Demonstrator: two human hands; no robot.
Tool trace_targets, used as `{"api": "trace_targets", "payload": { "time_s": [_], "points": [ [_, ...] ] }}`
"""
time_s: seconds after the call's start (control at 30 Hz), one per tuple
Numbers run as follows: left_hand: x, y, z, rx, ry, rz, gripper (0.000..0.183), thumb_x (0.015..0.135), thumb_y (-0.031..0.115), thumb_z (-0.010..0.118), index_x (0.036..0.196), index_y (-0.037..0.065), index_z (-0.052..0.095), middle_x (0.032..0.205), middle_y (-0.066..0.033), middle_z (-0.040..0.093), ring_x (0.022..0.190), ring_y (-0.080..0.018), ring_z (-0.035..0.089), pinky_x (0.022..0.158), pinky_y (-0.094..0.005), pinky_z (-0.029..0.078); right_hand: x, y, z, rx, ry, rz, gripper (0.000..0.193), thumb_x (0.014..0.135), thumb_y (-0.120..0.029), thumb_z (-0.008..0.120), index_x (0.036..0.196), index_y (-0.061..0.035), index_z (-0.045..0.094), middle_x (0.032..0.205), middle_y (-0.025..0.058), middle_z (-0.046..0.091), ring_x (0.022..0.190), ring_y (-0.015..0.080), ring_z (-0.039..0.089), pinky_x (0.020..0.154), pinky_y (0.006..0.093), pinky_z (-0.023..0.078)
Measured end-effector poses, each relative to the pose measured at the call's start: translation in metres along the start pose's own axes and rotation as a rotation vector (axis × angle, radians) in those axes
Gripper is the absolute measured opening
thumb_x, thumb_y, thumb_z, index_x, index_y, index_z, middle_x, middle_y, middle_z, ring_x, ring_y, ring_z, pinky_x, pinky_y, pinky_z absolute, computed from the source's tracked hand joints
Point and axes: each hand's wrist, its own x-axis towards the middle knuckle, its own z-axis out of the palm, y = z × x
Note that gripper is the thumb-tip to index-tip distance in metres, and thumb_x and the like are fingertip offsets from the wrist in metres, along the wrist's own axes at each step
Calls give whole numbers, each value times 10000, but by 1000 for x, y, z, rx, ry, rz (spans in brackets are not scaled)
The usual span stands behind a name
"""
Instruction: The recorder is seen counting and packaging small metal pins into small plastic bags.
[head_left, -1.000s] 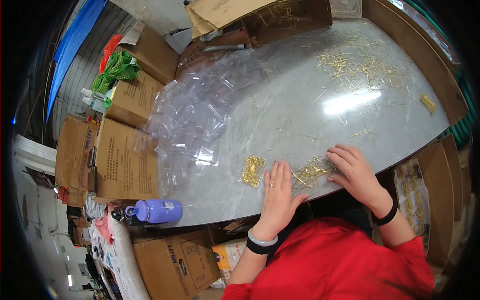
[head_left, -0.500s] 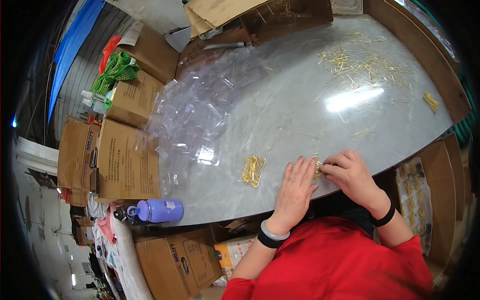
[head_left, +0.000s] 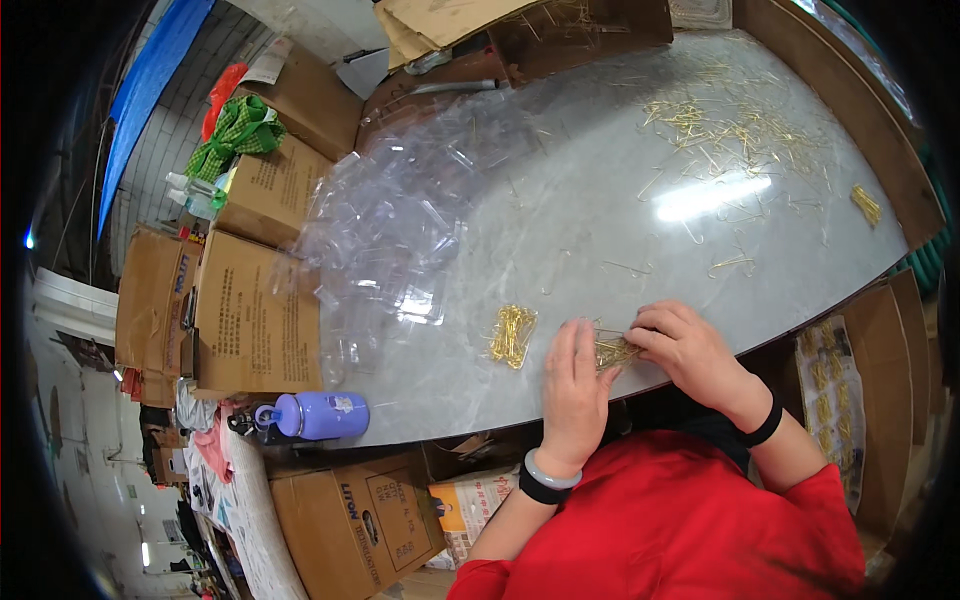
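Observation:
Near the front edge of the table, a small bunch of gold wire hooks [head_left: 611, 348] lies between my two hands. My left hand [head_left: 577, 395] rests at the bunch's left end with its fingers stretched out and its thumb by the wires. From the other side, the curled fingers of my right hand [head_left: 687, 352] pinch the bunch's right end; the fingertips are partly hidden. Left of my hands sits a neat pile of gold hooks [head_left: 512, 336], seemingly on a clear plastic piece. Loose gold hooks [head_left: 735, 130] are scattered over the far right.
Clear plastic boxes [head_left: 390, 230] are heaped on the table's left half. A purple bottle [head_left: 322, 415] stands at the left front edge. Cardboard boxes [head_left: 258, 320] line the left side. Another hook bundle [head_left: 866, 205] lies far right, and an open carton [head_left: 885, 370] stands below the right edge.
My left hand has shifted left and turned more upright, its fingers no longer slanting over the hooks. More of the bunch now shows between my hands. My right hand has moved slightly left.

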Motion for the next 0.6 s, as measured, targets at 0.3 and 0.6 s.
{"api": "trace_targets", "payload": {
  "time_s": [0.3, 0.6],
  "points": [
    [3, 7, -4, 26, -177, 51, 757, 890, 134, 711, 1476, -128, 310, 1490, -292, 357, 1441, -455, 314, 1200, -575, 250, -13, -29, 19, -188, 108, 131, 612, 816, -21, 663, 1391, 61, 472, 1413, 258, 489, 1346, 451, 449, 1139, 505, 389],
    [11, -3, 3, -126, -163, 108, 687, 897, 1, 642, 1505, -62, 326, 1473, -271, 402, 1394, -457, 381, 1188, -550, 287, 5, -6, -1, 440, -31, 106, 705, 860, 39, 674, 1489, 40, 354, 1460, 271, 457, 1345, 421, 472, 1108, 454, 423]
  ]
}}
